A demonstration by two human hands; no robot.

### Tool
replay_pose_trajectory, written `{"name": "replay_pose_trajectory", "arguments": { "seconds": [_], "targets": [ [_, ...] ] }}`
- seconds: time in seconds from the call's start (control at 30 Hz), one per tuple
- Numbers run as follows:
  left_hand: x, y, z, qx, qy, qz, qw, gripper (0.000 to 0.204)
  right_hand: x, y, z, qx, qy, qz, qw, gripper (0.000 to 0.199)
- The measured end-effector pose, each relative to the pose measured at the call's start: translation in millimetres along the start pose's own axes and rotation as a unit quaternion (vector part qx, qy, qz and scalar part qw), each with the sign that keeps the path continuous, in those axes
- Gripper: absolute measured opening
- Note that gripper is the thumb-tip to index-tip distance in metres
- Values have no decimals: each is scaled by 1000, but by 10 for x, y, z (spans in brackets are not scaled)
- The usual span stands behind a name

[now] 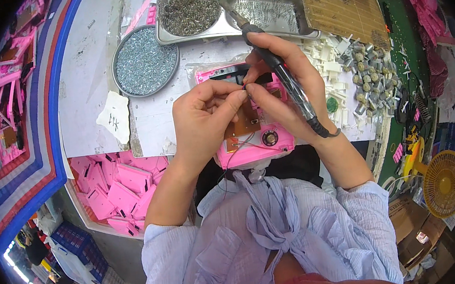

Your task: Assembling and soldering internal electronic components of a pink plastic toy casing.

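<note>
A pink plastic housing [240,156] lies open in front of me, with a brown circuit board [245,119], thin wires and a round dark part [270,137] in it. Over its upper half, my left hand [203,114] is closed in a pinch. Between its fingertips is something small and dark that I cannot make out. My right hand [293,89] pinches at the same spot, fingertips nearly meeting the left ones. It also holds a black-handled soldering iron [289,78] across the palm, metal tip toward the far trays. Both hands hide part of the housing.
Left of the housing stand a round dish [146,61] of small silvery pieces and a torn white piece [114,119]. Metal trays [217,32] of small parts sit behind. White plastic parts [331,69] and metal cylinders [372,76] lie right. Pink panels [125,187] fill a box lower left.
</note>
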State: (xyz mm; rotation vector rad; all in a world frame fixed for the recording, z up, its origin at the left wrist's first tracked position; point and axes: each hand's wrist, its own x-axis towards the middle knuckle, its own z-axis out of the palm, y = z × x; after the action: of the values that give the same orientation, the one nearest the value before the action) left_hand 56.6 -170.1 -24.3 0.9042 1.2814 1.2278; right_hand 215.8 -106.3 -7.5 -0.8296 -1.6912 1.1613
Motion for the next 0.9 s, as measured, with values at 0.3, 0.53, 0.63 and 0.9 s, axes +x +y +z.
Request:
{"name": "replay_pose_trajectory", "arguments": {
  "seconds": [0.3, 0.53, 0.63, 0.9],
  "targets": [
    [-7, 25, 5, 30, 4, 11, 999, 9, -8, -26, -66, -76, -50, 5, 996, 58],
    [17, -1, 29, 81, 18, 67, 994, 6, -98, -27, -48, -152, -20, -91, 984, 54],
    [66, 36, -35, 204, 6, 154, 967, 7, -284, 70, -130, -238, -52, -143, 959, 48],
    [79, 7, 39, 336, 2, 204, 920, 8, -416, 74, -272, -244, -1, -178, 953, 57]
  ]
}}
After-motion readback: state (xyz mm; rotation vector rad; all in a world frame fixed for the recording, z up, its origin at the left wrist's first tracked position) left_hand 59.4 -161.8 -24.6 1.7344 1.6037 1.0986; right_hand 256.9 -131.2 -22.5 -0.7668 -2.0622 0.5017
